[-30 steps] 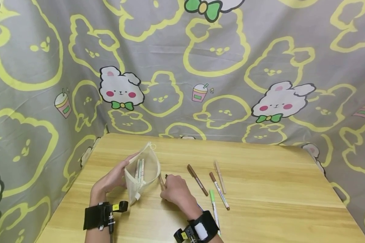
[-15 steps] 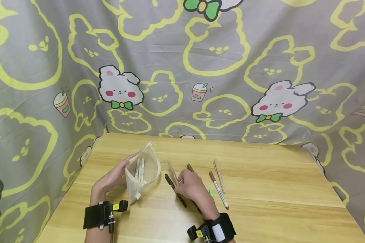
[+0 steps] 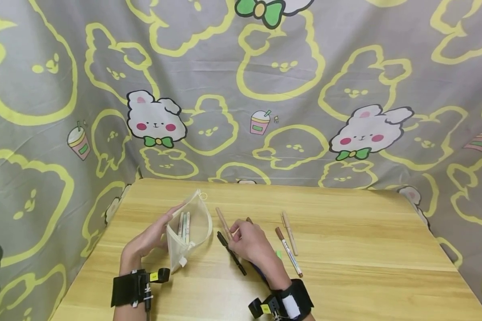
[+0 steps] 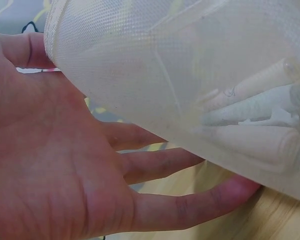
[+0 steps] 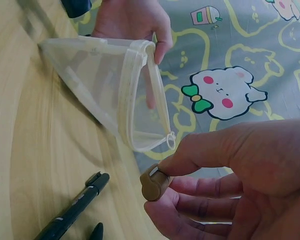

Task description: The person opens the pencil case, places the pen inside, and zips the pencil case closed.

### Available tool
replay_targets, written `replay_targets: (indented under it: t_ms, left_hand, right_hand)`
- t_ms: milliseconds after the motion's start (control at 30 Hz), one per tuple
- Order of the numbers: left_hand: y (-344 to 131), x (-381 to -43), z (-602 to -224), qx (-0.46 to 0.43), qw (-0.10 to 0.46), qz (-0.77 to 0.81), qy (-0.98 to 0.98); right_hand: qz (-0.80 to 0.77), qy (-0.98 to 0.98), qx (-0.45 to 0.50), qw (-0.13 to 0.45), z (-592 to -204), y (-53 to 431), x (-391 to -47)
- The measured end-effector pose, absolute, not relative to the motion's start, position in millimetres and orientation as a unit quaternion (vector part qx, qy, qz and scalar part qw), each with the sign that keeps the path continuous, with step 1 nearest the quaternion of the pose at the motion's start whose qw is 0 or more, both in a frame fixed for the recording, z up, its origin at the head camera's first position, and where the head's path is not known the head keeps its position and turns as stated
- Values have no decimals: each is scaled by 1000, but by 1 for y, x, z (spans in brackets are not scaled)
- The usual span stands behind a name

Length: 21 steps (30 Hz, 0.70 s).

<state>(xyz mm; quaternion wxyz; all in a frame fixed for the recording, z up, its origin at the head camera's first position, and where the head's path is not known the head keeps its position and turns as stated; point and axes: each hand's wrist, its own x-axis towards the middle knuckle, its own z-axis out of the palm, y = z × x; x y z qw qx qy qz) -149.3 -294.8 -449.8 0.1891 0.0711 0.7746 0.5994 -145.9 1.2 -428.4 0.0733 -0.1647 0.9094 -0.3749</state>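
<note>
My left hand [image 3: 146, 238] holds a cream mesh zip pouch [image 3: 176, 258] at its rim, thumb over the edge and the other fingers along the outside. The pouch gapes toward the right, and several pale pens [image 3: 184, 227] stand inside it. Right of the pouch, my right hand [image 3: 251, 244] pinches a tan marker [image 3: 222, 220] between thumb and fingertips. In the right wrist view the marker's brown clip end [image 5: 155, 185] points at the camera. A black marker [image 3: 230, 252] lies on the table just left of this hand.
A dark brown marker [image 3: 249, 220] and a green-capped one [image 3: 279, 254] are mostly hidden by the right hand. Farther right lie a white marker with a brown cap [image 3: 288, 252] and a second tan marker [image 3: 290, 232]. A patterned curtain [image 3: 289, 156] stands behind the table.
My right hand has moved right, away from the pouch, uncovering the black marker. The tan marker in its fingers now shows more of its length. The left hand and pouch have stayed almost still.
</note>
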Motion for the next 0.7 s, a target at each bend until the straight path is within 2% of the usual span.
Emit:
replay_targets:
  t_ms: [200,700]
  left_hand:
    - [-292,-149,-448,72,186,589,783]
    - [-288,-150,-447,71,188,582,788]
  right_hand:
    - [-360,913,-185,52,-423,-6,-148]
    - [-328,923,-197,45,-413,-35,-159]
